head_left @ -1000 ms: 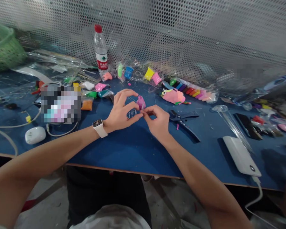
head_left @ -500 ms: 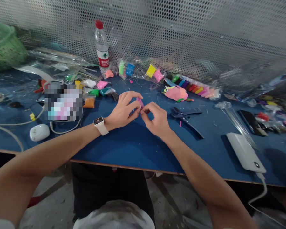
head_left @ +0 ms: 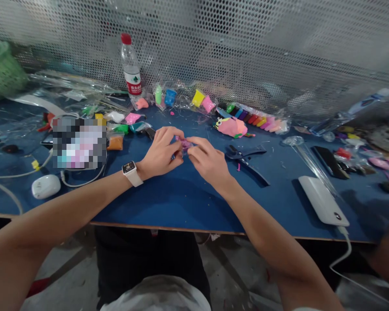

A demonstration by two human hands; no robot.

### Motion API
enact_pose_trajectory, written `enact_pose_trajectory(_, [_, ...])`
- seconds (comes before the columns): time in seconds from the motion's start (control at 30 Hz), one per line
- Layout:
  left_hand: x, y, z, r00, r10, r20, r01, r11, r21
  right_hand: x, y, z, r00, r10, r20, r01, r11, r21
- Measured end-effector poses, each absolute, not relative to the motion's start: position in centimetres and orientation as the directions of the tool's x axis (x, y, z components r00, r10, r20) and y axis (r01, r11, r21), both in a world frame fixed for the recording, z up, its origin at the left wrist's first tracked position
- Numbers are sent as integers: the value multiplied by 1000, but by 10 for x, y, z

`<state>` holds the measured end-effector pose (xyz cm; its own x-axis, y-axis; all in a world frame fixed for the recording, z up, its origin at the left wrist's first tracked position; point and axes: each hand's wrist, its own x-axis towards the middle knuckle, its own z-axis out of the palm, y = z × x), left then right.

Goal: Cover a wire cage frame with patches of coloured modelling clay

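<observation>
My left hand (head_left: 162, 152), with a white-strapped watch at its wrist, is closed, thumb and fingers pinching a small lump of purple clay (head_left: 183, 142). My right hand (head_left: 210, 161) meets it from the other side, its forefinger laid over the top of the lump and its other fingers curled in. Clear film seems to be around the clay, but the fingers partly cover it. Right of my hands lies a pink fish-like clay figure (head_left: 232, 127) with a yellow face. Nearer me are dark blue pliers (head_left: 248, 162), jaws to the left.
Along the perforated metal panel (head_left: 233, 47) stand a water bottle (head_left: 131, 71) and clay packs, including a multicoloured row (head_left: 257, 119). A pixelated item (head_left: 81, 144), cables and a white case (head_left: 46, 186) lie left. A white power bank (head_left: 324, 201) and black phone (head_left: 330, 162) lie right.
The purple clay has turned from upright to more sideways between my fingers. My right forefinger has stretched over its top. The view has swung slightly to the right.
</observation>
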<state>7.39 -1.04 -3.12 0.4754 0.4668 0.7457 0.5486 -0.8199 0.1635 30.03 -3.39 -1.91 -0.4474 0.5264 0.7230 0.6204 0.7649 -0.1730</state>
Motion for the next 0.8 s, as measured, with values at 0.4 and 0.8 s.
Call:
enact_pose_trajectory(0.4, [71,-7,-29,220,693,686,389,-707,590,298,-30,-25,-38,646,763,224,749,-623])
enact_pose_trajectory(0.8, [77,-1,-30,150,754,640,197,-657,728,297,-25,-29,-179,561,808,311,812,-494])
